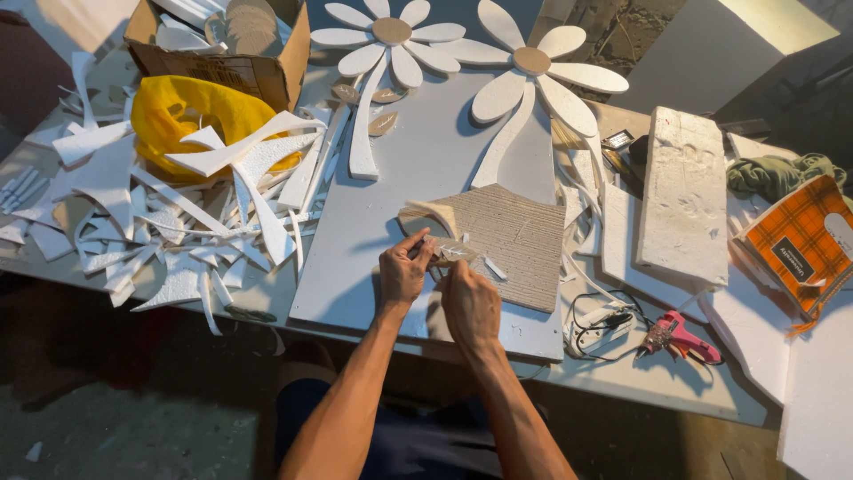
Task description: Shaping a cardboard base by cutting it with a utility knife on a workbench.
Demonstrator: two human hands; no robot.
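Observation:
My left hand and my right hand meet over the front edge of a white foam board. Together they pinch a small leaf-shaped brown cardboard piece with white marks on it. The piece hovers just above a brown corrugated cardboard sheet that lies on the board. Two white foam daisies with brown centres, one on the left and a larger one on the right, are laid on the board's far end, stems pointing toward me.
A heap of white foam offcuts and a yellow bag cover the left. A cardboard box stands behind them. A pink glue gun with its cable, a foam block and an orange plaid box lie right.

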